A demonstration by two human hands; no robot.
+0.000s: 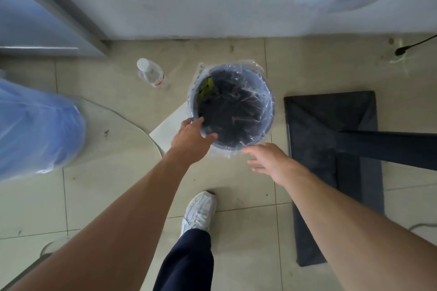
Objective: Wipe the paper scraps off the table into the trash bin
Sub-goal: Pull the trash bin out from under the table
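A round dark trash bin (268,123) lined with a clear plastic bag stands on the tiled floor, seen from above; something yellow-green lies inside at its left wall. My left hand (192,137) reaches down to the bin's near-left rim, thumb and fingers apart at the rim; whether it grips the rim I cannot tell. My right hand (267,158) hovers just below the bin's near edge, fingers spread and empty. No table and no paper scraps are in view.
A plastic water bottle (151,73) stands left of the bin. A dark mat (331,149) lies right, crossed by a dark bar. A blue plastic-wrapped bundle (35,127) sits left. A white sheet (172,125) lies beside the bin. My white shoe (199,210) is below.
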